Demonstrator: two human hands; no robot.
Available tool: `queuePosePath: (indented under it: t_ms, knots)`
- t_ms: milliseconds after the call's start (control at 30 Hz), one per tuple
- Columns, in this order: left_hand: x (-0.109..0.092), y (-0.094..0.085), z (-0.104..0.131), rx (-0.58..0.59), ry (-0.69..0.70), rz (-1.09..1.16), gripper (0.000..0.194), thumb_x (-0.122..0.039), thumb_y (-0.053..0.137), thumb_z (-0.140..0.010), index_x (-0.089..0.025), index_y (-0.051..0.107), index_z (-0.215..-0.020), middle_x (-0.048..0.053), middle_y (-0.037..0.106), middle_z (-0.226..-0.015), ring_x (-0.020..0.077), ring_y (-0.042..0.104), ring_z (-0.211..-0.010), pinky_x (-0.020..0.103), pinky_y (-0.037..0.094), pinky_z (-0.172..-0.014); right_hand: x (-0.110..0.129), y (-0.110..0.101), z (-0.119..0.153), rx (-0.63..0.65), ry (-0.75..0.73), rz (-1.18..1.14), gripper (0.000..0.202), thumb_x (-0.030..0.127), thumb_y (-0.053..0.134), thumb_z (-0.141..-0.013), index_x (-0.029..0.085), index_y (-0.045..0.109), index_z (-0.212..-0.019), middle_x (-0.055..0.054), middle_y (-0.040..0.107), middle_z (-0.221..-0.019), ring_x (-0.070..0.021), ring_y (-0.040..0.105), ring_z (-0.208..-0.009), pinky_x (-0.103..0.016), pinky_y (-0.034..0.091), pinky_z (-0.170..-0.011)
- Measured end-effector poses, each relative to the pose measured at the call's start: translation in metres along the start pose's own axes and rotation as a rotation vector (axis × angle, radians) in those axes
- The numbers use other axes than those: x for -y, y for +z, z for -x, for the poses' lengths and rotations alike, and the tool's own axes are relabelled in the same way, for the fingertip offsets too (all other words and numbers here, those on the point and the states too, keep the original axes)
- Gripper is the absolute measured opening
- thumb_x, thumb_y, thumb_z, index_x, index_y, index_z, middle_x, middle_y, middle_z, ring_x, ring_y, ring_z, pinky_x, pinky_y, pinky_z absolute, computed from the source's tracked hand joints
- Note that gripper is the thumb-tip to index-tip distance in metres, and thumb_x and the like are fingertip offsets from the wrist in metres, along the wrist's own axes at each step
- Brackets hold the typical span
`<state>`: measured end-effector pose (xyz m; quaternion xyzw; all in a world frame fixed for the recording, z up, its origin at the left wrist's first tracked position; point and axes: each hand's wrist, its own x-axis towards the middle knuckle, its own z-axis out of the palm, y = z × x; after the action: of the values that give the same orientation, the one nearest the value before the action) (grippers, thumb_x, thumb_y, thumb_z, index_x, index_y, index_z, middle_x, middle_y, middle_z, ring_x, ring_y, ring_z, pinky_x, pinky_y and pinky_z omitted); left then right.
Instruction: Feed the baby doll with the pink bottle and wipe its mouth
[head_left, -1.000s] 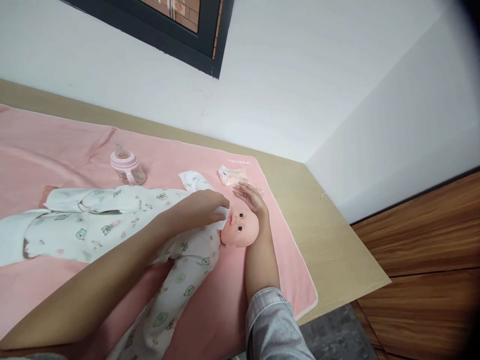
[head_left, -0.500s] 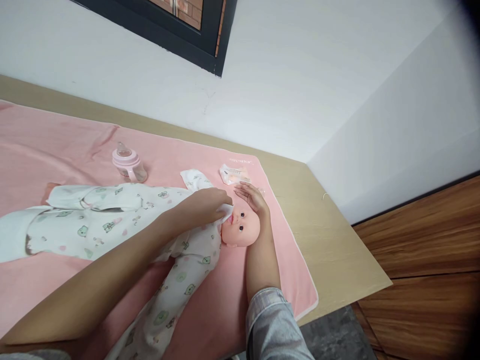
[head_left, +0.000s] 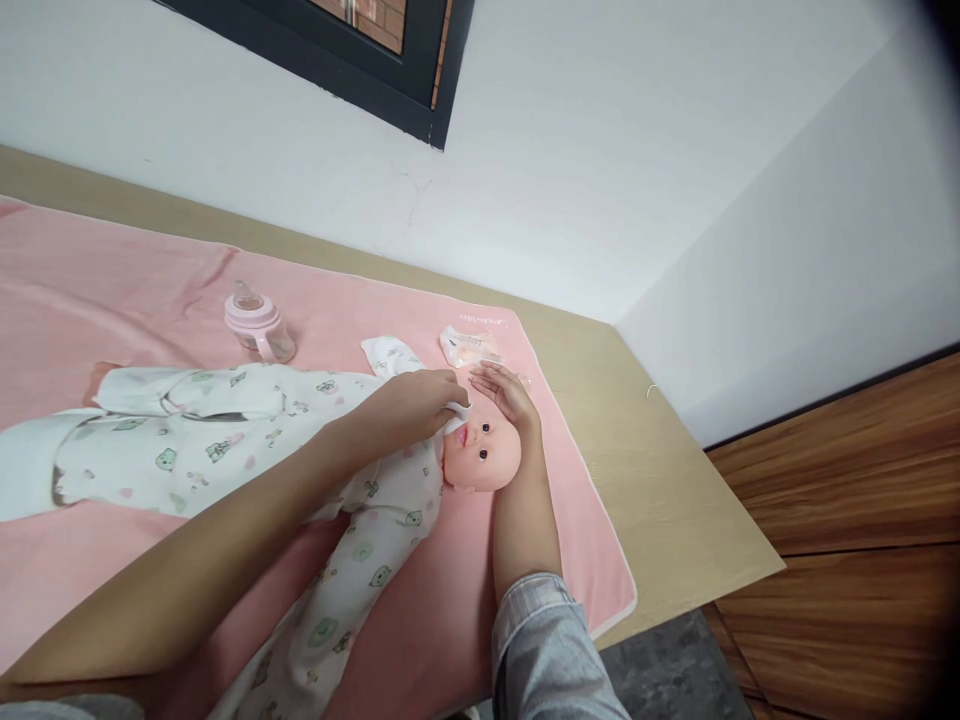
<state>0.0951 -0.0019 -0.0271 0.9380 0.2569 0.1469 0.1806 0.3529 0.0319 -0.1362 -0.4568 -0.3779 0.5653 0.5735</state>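
A baby doll (head_left: 491, 460) lies on its back, its head toward the right, in white printed clothes (head_left: 247, 440). My left hand (head_left: 424, 402) reaches across its chest with closed fingers, pinching a small white cloth or tissue (head_left: 459, 412) against the cheek and chin, beside the mouth. Around the top of the doll's head curves my right hand (head_left: 506, 393), fingers stretched out and holding nothing; the wrist lies close along the crown. Just beyond those fingertips is a clear plastic packet (head_left: 469, 346) with orange print.
A pink blanket (head_left: 322, 300) covers most of the wooden table (head_left: 645, 480). Near the doll's far side stands a baby bottle (head_left: 259, 325) with a pink collar. The white wall (head_left: 540, 200) rises behind the table, and wooden panels (head_left: 847, 480) stand at the right.
My left hand has shifted slightly up, and the white cloth has moved a little right along the doll's cheek. The right hand and the doll stay almost still.
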Motion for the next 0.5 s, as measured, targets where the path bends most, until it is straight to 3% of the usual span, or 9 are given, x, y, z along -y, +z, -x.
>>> queuePosePath:
  t_ms: [200,500]
  knots:
    - [-0.0079,-0.0071,0.0032,0.013,0.045,0.053,0.025,-0.014,0.046,-0.088,-0.019,0.069,-0.094,0.004,0.065,-0.096,0.0185,0.062,-0.082,0.028,0.041,-0.068,-0.0004,0.0002,-0.0003,-0.006,0.003,-0.011,0.033,0.031,0.077,-0.072,0.020,0.064,-0.101,-0.004,0.074,-0.099,-0.0188,0.070,-0.099,-0.038,0.050,-0.106]
    - [-0.0088,0.0003,0.0050,0.029,0.111,0.069,0.024,-0.006,0.044,-0.080,-0.016,0.065,-0.075,0.003,0.061,-0.086,0.0143,0.056,-0.069,0.027,0.035,-0.061,0.0006,0.0008,0.0014,0.006,-0.001,0.008,0.034,0.034,0.075,-0.074,0.021,0.063,-0.103,-0.006,0.073,-0.104,-0.0183,0.070,-0.101,-0.040,0.049,-0.108]
